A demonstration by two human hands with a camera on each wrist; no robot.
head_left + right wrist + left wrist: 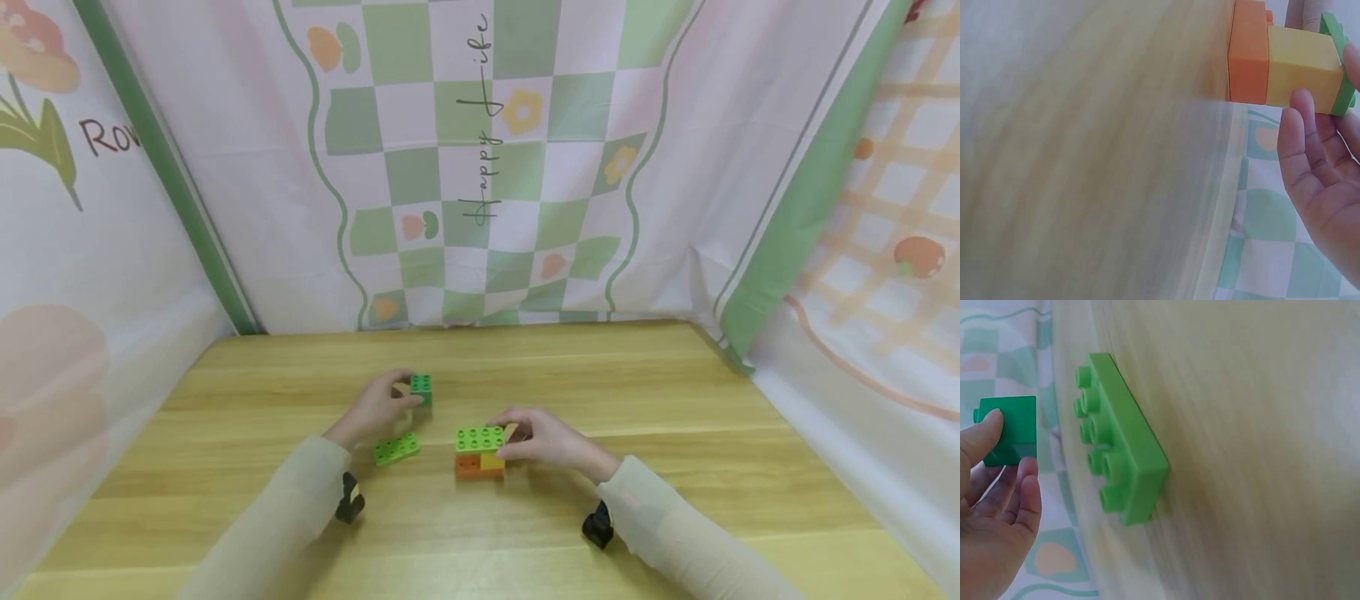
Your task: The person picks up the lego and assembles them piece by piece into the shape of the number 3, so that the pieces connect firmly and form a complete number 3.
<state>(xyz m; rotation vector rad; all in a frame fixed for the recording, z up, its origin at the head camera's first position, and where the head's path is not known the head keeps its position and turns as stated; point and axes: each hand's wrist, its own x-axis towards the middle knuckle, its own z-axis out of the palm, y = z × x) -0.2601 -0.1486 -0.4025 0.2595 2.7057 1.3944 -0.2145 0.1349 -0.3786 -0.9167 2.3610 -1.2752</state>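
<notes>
Across the wood-grain worktop [637, 375], we've got a small stack [468, 457] near the middle: orange brick [1249, 56] at the bottom, yellow brick [1300, 59] on that, lime plate [480, 439] on top, studs up. The right hand [549, 437] has a narrow grip on it, thumb on the near side, fingertips against the yellow. Over to the left, the left hand [381, 408] pinches a dark green brick [422, 388] between thumb and fingers, farther back than the stack; we can't tell if it touches the worktop. Just this side of that hand, a loose plate [396, 450] in lime lies at an angle, also studs up.

As for the room, we see printed fabric on three sides. The back cloth [408, 177] has green and white checks, flowers, fruit and "Happy Life" running sideways. Our left cloth [150, 275] shows big flowers and partly hidden lettering; the right cloth [870, 275] has a peach grid. Green strips run down near both corners.
</notes>
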